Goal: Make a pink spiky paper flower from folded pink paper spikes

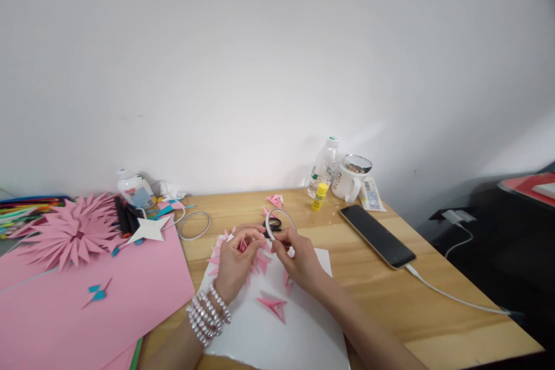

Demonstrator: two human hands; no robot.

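Left hand (236,260) and right hand (299,257): raised over white sheet (277,329), fingers pinched on tape ring (280,224). Pink folded piece (273,304) on sheet; scissors (272,224) behind; phone (376,235) to its right.

1. A dark phone (377,236) lies on the wooden surface (433,306), a white cable (451,298) plugged into it.
2. A clear bottle (324,167), a yellow glue stick (319,196) and a white mug (350,179) stand near the wall.
3. A large pink paper flower (71,231) rests on pink sheets (87,312) at far left.
4. A white paper star (150,229) lies beside a coiled white cord (194,224).
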